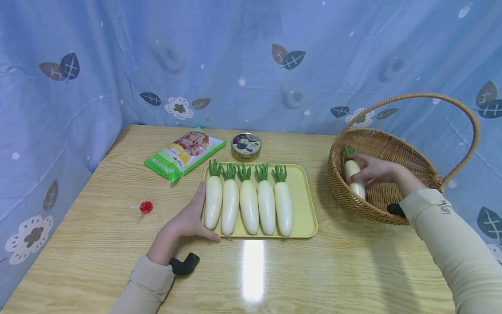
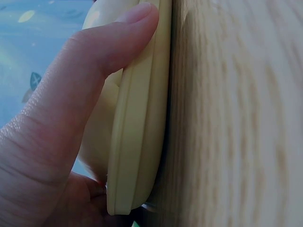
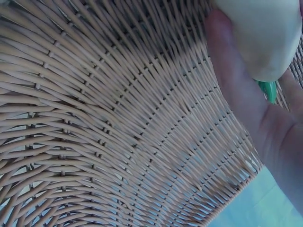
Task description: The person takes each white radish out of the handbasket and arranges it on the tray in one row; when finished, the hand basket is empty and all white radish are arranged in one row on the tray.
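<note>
A row of several white radishes (image 1: 249, 207) with green tops lies on a yellow tray (image 1: 303, 200). My left hand (image 1: 191, 216) grips the tray's near left corner, fingers along the left side and thumb on the front rim. In the left wrist view the thumb (image 2: 137, 21) bends over that rim. On the right, my right hand (image 1: 374, 170) reaches into a wicker basket (image 1: 392, 141) and holds another white radish (image 1: 357, 187) against its left inner side. The right wrist view shows this radish (image 3: 262, 38) between thumb and fingers, over the woven wall.
Behind the tray stand a round tin (image 1: 245, 146) and a green and white food bag (image 1: 186, 152). A red lollipop (image 1: 146, 206) lies left of the tray. The basket's tall handle (image 1: 431, 95) arches over it. Blue patterned curtain (image 1: 235, 65) hangs behind the wooden table (image 1: 306, 279).
</note>
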Motion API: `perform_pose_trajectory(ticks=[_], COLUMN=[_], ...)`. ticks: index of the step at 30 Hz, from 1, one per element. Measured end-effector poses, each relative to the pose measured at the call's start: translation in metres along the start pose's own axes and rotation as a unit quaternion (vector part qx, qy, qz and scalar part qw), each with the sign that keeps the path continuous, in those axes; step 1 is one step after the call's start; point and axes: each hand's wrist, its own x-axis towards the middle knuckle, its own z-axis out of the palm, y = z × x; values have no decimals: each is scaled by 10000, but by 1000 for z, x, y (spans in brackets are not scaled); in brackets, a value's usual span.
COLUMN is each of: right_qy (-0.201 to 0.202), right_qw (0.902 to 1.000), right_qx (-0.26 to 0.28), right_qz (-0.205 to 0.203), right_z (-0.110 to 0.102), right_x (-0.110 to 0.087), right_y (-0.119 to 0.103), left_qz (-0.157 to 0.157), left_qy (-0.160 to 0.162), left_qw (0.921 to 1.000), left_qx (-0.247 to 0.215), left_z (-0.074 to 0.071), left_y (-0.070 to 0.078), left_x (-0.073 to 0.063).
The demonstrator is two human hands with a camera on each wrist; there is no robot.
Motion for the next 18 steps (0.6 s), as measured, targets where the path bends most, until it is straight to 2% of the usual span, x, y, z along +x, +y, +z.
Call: perform_pose_trajectory(ticks=[6, 18], right_qy=[53, 349], right_qw=[9999, 9989], right_qx=[98, -86], right_qz=[-124, -294], right_z=[-4, -14], right_x=[-5, -22], right_y=[-3, -16], left_qz=[-32, 18], left_qy=[3, 31], left_qw=[10000, 10000], left_qx=[-42, -25], left_z=[-1, 0], left_y=[1, 1], left_x=[-1, -1])
